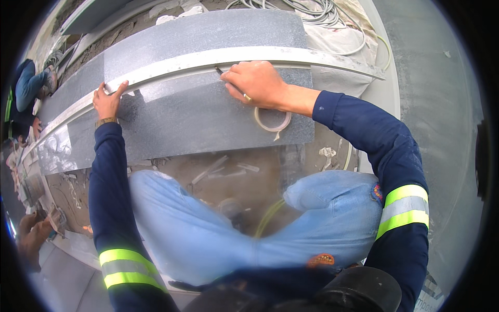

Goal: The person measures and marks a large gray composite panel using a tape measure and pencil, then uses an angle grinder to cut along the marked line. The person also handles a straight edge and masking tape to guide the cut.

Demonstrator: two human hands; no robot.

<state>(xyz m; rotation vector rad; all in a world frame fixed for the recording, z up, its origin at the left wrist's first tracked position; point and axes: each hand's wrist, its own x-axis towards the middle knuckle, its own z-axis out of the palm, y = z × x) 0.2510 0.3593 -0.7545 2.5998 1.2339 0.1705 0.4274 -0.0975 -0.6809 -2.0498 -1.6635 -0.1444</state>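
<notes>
A long pale metal straightedge [176,61] lies across a grey slab [182,122]. At its near edge my left hand [107,103] presses down with thumb and fingers spread. My right hand [257,86] is closed round a thin pen [219,70], whose dark tip meets the slab close beside the straightedge. Most of the pen is hidden by my fingers. Below my right wrist a roll of pale tape [257,118] lies flat on the slab, its loose end toward me.
Another person [31,91] crouches at the far left, a hand near the straightedge's end. Coiled grey cable [325,13] lies on pale sheeting beyond the slab. Scraps [210,169] litter the ground before my knees. A smooth grey surface [436,119] runs along the right.
</notes>
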